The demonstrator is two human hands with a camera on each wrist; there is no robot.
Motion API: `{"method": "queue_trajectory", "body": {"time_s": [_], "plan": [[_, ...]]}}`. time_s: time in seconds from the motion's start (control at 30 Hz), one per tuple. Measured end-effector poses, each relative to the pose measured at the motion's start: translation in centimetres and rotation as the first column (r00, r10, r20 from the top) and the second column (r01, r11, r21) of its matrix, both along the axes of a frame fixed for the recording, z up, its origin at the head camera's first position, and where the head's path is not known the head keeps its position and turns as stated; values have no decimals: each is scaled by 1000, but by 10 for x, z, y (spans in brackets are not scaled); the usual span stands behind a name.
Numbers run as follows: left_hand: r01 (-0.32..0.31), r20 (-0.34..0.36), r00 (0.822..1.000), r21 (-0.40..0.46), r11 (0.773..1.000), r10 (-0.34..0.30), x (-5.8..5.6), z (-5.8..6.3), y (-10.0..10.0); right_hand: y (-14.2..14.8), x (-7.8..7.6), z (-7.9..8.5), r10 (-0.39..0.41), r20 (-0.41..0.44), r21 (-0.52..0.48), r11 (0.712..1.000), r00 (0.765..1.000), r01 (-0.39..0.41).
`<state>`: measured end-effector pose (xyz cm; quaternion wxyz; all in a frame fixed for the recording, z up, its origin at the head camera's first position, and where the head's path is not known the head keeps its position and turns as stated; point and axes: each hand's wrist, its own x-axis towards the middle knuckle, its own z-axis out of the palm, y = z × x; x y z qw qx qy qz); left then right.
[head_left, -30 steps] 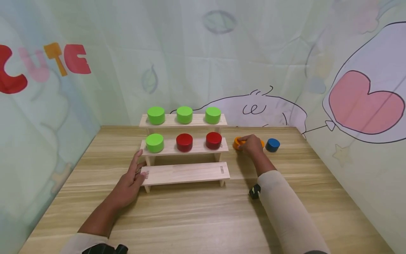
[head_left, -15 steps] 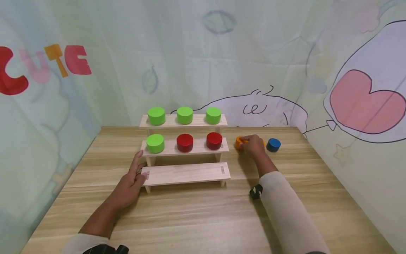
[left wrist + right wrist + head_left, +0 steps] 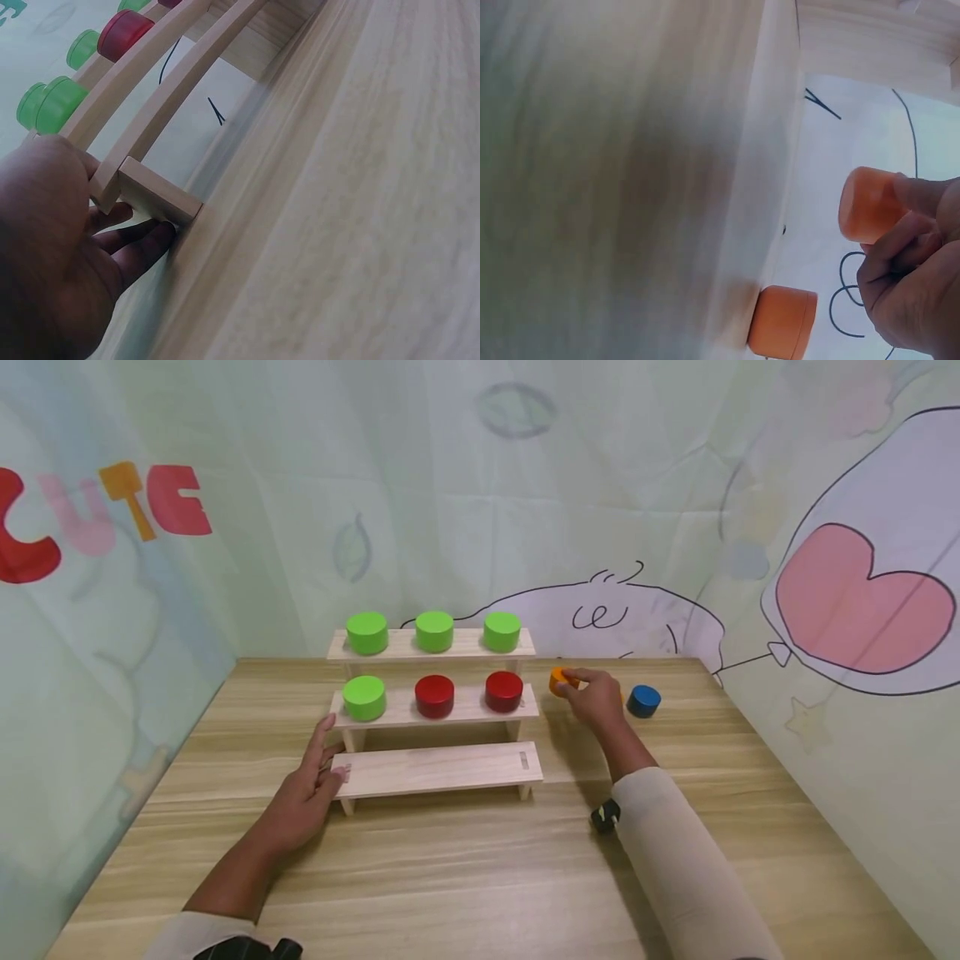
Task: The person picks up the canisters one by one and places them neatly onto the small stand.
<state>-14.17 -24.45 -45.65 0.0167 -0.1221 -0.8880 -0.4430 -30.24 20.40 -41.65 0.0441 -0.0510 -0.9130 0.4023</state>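
Note:
A wooden three-step rack (image 3: 442,772) stands on the table, and my left hand (image 3: 300,802) holds its left end. In the left wrist view, fingers (image 3: 142,244) reach beside the lowest step's leg. Raised off the table to the right of the rack is an orange round block (image 3: 870,204), pinched between the thumb and fingers of my right hand (image 3: 597,700). Below it, another orange block (image 3: 784,322) rests on the table in the right wrist view; my hand mostly hides it in the head view. A blue round block (image 3: 643,701) lies just right of my right hand.
Three green blocks (image 3: 435,632) line the top step. The middle step carries a green block (image 3: 365,698) at left, then two red blocks (image 3: 435,697). A printed curtain (image 3: 450,485) hangs behind and beside the wooden table (image 3: 450,877).
My right hand has lifted the orange block up off the table, slightly away from me. The left hand stays at the rack's left end.

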Motion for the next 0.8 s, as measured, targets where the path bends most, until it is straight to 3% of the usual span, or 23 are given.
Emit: {"method": "queue_trajectory", "body": {"time_s": [0.17,0.4,0.6,0.8], "plan": [[6,7,1000,7,1000,-6,0,0,0,-5,5,4,-29,-121,-20,999,992,26],[5,6,1000,4,1000,-5,0,2,0,-11,12,10,-109,-267,-118,990,958,79],[9,10,1000,11,1000,-9,0,1,-1,-17,17,17,-153,-449,-187,980,881,75],[12,-33,999,-11,1000,-12,-1,-2,-3,-23,23,24,-134,-571,-176,984,810,38]]}}
